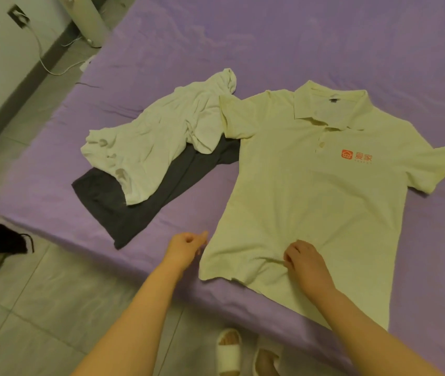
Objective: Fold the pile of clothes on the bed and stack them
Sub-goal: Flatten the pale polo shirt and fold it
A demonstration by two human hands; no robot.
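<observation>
Pinching a small ridge of cloth, the right hand is resting near the hem of the pale yellow short-sleeved polo shirt with an orange chest logo, fingers curled down into the fabric at the lower middle of the frame. Just to its left, the left hand is hovering at the shirt's bottom corner, loosely curled with thumb and forefinger nearly meeting; whether it is actually gripping the edge I cannot tell. The shirt is lying face up and mostly flat across the right half of the frame, collar toward the top, on the purple bedsheet.

Judging from this, the step in hand is smoothing before the first fold. Doing it well is probably meaning easing out the wrinkle gathered under the right fingers, drawing the hem straight and taut with both hands, and squaring the sleeves so that each side is folding inward evenly.

Left of centre, a crumpled white cotton garment is lying on top of a dark grey garment spread beneath it, both waiting unfolded; the yellow sleeve is overlapping them. At the bottom edge, pale slippers are standing on the tiled floor
</observation>
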